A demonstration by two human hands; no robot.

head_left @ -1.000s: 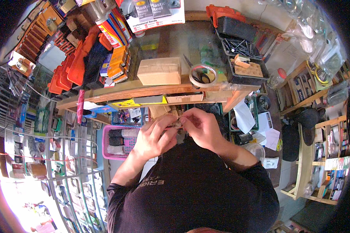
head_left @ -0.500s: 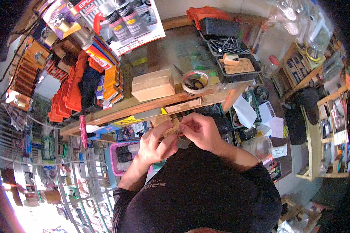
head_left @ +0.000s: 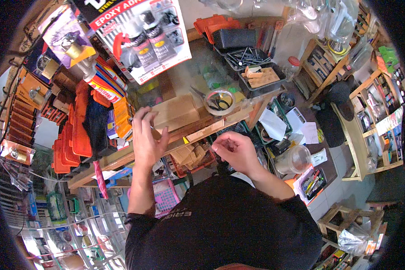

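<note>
My left hand reaches up to the wooden counter and grips the left end of a plain brown cardboard box, fingers over its top and thumb below. My right hand hovers lower, in front of the counter edge and above a red basket of cardboard pieces. Its fingers are curled and pinched together; I cannot see whether anything small sits between them. A roll of clear tape with scissors lying through it rests just right of the box.
A black tray of nails and wood blocks sits at the counter's far right, behind it an orange case. A large blister card of adhesive tubes hangs overhead. Orange packages crowd the left. A clear jar, a pink basket and wooden shelves stand below.
My hands were together in front of my chest working on something small. They have separated: the left went up to the cardboard box, the right stayed low. My head tilted, shifting the view.
</note>
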